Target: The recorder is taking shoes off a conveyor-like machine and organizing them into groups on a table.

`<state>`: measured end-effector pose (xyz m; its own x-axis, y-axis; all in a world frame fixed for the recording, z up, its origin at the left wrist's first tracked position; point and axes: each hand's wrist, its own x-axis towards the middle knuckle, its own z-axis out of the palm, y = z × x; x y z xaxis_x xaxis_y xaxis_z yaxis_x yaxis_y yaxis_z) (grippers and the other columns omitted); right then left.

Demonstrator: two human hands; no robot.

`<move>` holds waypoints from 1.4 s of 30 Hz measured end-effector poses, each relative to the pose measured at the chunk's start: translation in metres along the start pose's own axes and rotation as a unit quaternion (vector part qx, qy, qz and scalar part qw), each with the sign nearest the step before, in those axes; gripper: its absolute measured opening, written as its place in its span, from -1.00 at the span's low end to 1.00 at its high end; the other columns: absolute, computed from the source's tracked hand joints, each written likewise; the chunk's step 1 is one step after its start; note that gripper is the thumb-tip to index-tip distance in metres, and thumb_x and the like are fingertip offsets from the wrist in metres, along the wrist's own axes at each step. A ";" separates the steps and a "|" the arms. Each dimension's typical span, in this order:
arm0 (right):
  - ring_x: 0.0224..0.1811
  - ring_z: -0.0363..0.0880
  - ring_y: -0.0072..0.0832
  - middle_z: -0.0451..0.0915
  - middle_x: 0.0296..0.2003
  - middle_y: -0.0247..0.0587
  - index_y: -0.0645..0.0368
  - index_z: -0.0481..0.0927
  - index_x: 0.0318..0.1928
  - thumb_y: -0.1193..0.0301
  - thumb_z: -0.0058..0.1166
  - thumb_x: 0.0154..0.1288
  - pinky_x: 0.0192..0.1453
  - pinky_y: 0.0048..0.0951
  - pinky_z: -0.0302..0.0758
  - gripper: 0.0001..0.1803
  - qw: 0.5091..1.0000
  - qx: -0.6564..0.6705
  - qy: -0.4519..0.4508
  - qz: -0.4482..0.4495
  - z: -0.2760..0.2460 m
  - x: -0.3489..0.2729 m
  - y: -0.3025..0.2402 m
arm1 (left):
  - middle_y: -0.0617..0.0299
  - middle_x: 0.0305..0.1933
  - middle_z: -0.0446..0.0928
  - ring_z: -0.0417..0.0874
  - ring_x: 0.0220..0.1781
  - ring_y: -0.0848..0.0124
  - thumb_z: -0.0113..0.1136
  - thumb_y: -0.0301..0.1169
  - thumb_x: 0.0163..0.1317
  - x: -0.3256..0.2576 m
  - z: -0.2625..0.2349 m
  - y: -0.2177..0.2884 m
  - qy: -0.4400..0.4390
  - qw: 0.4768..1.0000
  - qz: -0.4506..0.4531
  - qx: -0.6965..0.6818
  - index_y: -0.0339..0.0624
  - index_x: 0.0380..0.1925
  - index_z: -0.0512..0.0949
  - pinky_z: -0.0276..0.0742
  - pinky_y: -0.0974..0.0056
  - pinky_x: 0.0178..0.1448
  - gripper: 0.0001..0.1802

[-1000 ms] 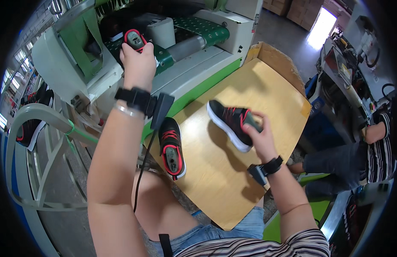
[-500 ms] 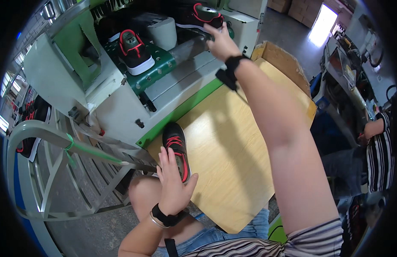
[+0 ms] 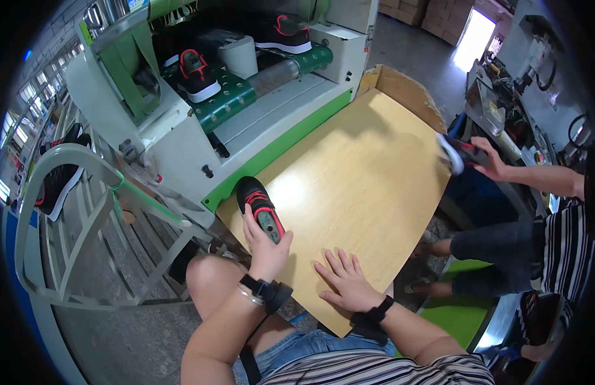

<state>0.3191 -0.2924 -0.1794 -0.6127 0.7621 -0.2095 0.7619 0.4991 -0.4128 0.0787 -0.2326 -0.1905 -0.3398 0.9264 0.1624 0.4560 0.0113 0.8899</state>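
My left hand (image 3: 266, 247) grips the heel end of a black shoe with red trim (image 3: 259, 206) that lies at the near left corner of a wooden table (image 3: 361, 160). My right hand (image 3: 343, 282) rests flat on the table near its front edge, fingers spread, holding nothing. Two more black and red shoes sit on the green conveyor belt (image 3: 233, 102) of the machine behind the table, one shoe (image 3: 196, 74) on the left and the other shoe (image 3: 283, 33) farther back.
A second person's hand (image 3: 487, 157) at the right table edge holds another shoe (image 3: 455, 153). A pale green metal rack (image 3: 72, 212) with shoes stands at left. A cardboard flap (image 3: 400, 86) lines the table's far side.
My right arm came down from the conveyor, leaving a shoe there, and the hand now lies flat on the table. My left hand closed on the shoe at the table corner.
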 end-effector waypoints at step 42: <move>0.58 0.07 0.05 0.07 0.50 0.33 0.48 -0.13 0.54 0.07 0.52 0.11 0.64 -0.17 0.06 0.31 0.778 0.303 0.514 0.196 -0.094 0.211 0.141 | -0.14 0.53 0.10 0.18 0.56 0.03 0.38 -0.53 0.05 0.008 0.007 0.018 0.026 0.999 0.035 -0.008 -0.27 0.58 -0.06 0.13 0.07 0.60 0.12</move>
<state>0.3173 -0.0225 -0.1980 0.3718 0.8892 0.2667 0.4178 0.0963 -0.9034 0.0898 -0.2223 -0.1760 -0.3505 0.9034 0.2469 0.4675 -0.0597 0.8820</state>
